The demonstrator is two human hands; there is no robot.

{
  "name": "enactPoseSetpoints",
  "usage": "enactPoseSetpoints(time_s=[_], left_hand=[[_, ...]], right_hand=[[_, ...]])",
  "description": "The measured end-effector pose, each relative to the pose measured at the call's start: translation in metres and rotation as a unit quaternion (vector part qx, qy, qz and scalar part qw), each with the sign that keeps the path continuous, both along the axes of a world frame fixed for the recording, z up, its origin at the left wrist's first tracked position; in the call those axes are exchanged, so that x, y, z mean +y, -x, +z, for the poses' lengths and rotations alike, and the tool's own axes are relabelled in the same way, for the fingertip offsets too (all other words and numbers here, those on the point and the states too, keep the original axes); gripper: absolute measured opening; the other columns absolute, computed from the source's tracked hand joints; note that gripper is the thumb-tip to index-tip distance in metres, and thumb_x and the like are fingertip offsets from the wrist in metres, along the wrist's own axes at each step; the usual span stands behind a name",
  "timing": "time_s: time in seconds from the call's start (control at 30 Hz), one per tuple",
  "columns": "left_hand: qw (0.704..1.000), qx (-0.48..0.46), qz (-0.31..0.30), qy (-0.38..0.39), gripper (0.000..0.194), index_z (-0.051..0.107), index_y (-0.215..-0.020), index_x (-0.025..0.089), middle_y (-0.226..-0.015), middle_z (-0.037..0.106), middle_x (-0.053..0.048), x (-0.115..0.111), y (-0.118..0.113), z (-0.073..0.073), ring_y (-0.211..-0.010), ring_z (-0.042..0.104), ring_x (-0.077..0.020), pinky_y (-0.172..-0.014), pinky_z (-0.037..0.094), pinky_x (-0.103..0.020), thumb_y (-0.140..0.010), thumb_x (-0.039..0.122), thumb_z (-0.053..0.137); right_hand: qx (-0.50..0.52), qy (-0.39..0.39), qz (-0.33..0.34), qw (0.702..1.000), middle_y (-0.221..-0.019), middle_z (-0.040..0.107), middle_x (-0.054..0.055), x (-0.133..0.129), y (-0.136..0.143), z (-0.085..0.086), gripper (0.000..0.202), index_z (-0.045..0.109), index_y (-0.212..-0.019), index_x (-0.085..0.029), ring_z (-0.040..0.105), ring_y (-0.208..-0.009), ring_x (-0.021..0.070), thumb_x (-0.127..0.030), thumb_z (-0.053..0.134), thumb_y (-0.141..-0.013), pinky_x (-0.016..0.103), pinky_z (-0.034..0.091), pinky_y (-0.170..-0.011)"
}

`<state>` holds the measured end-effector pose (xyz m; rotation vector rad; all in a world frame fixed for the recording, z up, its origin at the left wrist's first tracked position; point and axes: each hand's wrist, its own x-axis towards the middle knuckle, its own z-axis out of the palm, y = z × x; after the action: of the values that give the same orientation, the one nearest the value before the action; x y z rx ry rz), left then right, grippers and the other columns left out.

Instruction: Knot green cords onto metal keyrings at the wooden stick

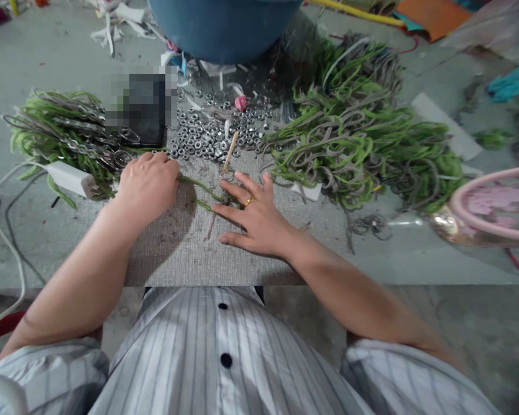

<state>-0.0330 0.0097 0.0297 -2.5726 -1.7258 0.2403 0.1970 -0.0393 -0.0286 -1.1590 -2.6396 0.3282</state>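
Note:
A green cord (199, 184) runs across the tabletop between my two hands. My left hand (149, 184) is closed around its left part, knuckles up, and the fingertips are hidden beneath. On the right, my right hand (262, 222) lies with fingers spread over the cord's other end, a gold ring on one finger. Just above those fingers is a thin wooden stick (230, 151). Many metal nuts (199, 141) are scattered beyond my hands. To the left of my left hand lies a bundle of green and grey cords with metal pieces (60, 129).
A large heap of green and grey cords (350, 138) spreads on the right. Behind the nuts stands a blue tub (227, 26). A phone-like dark object (145, 109), partly blurred, and a white charger (71, 178) lie left. A pink-rimmed item (458, 202) sits far right.

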Motion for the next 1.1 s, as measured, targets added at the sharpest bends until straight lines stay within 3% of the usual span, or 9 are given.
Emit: enactPoseSetpoints(time_s=[0.1,0.23,0.3,0.4,0.53,0.67,0.83,0.93,1.1], left_hand=[[0.999,-0.047,0.000,-0.003,0.018,0.059,-0.078,0.018,-0.086,0.062,-0.009,0.002,0.000,-0.003,-0.086,0.058,-0.0241,-0.066,0.041,-0.033,-0.086,0.019,0.044],[0.964,-0.263,0.040,0.022,0.009,0.057,-0.078,0.019,-0.068,0.057,-0.001,0.000,-0.006,0.002,-0.062,0.050,-0.0130,-0.058,0.035,-0.028,-0.083,0.018,0.050],[0.911,-0.402,0.065,0.065,0.007,0.056,-0.076,0.018,-0.061,0.053,0.002,-0.003,-0.013,0.002,-0.054,0.046,-0.0097,-0.053,0.035,-0.025,-0.082,0.018,0.052],[0.790,-0.573,0.081,0.201,0.010,0.050,-0.074,0.019,-0.052,0.047,0.005,-0.009,-0.025,-0.007,-0.042,0.043,-0.0067,-0.043,0.035,-0.021,-0.084,0.018,0.051],[0.721,-0.636,0.100,0.256,0.011,0.050,-0.073,0.019,-0.049,0.050,0.006,-0.018,-0.037,-0.020,-0.037,0.045,-0.0065,-0.038,0.036,-0.019,-0.084,0.018,0.052],[0.704,-0.652,0.112,0.258,0.011,0.051,-0.073,0.019,-0.048,0.052,0.005,-0.021,-0.042,-0.023,-0.037,0.048,-0.0075,-0.036,0.038,-0.019,-0.084,0.017,0.053],[0.691,-0.663,0.116,0.265,0.012,0.051,-0.073,0.019,-0.046,0.051,0.006,-0.022,-0.043,-0.023,-0.036,0.048,-0.0066,-0.035,0.040,-0.017,-0.084,0.014,0.053],[0.701,-0.655,0.114,0.260,0.011,0.051,-0.074,0.019,-0.046,0.051,0.007,-0.024,-0.044,-0.024,-0.036,0.049,-0.0063,-0.035,0.040,-0.016,-0.083,0.013,0.054],[0.729,-0.632,0.091,0.248,0.011,0.051,-0.073,0.019,-0.047,0.051,0.006,-0.025,-0.045,-0.025,-0.037,0.048,-0.0063,-0.036,0.039,-0.017,-0.083,0.016,0.055]], right_hand=[[0.026,-0.001,-0.004,1.000,-0.152,0.039,0.011,0.001,-0.001,0.000,0.057,0.062,-0.125,-0.029,0.021,-0.142,0.0405,-0.067,0.049,-0.085,0.073,0.005,-0.106],[0.102,-0.031,-0.038,0.994,-0.138,0.055,0.005,0.001,-0.003,0.003,0.038,0.069,-0.109,-0.031,0.032,-0.138,0.0334,-0.058,0.054,-0.087,0.062,0.008,-0.113],[0.143,-0.065,-0.080,0.984,-0.122,0.064,0.003,0.002,-0.004,0.006,0.029,0.072,-0.097,-0.031,0.043,-0.129,0.0301,-0.052,0.054,-0.088,0.057,0.016,-0.112],[0.158,-0.120,-0.159,0.967,-0.094,0.070,0.003,0.003,-0.005,0.009,0.026,0.071,-0.082,-0.028,0.057,-0.103,0.0260,-0.046,0.054,-0.089,0.051,0.032,-0.100],[0.151,-0.166,-0.174,0.959,-0.064,0.064,0.001,0.004,-0.005,0.011,0.027,0.067,-0.074,-0.024,0.057,-0.068,0.0183,-0.039,0.053,-0.091,0.040,0.040,-0.075],[0.187,-0.161,-0.143,0.958,-0.067,0.064,0.001,-0.002,-0.004,0.012,0.019,0.067,-0.087,-0.024,0.057,-0.061,0.0141,-0.030,0.050,-0.092,0.031,0.043,-0.061],[0.195,-0.142,-0.052,0.969,-0.089,0.068,0.002,-0.011,-0.002,0.012,0.022,0.065,-0.109,-0.031,0.062,-0.073,0.0137,-0.025,0.052,-0.092,0.028,0.048,-0.063],[0.150,-0.144,-0.011,0.978,-0.086,0.068,0.000,-0.012,0.001,0.013,0.026,0.067,-0.111,-0.034,0.059,-0.070,0.0142,-0.024,0.050,-0.093,0.029,0.046,-0.060],[0.121,-0.087,-0.014,0.989,-0.081,0.068,0.000,-0.010,0.009,0.016,0.029,0.072,-0.102,-0.033,0.057,-0.069,0.0153,-0.030,0.043,-0.097,0.029,0.046,-0.059]])
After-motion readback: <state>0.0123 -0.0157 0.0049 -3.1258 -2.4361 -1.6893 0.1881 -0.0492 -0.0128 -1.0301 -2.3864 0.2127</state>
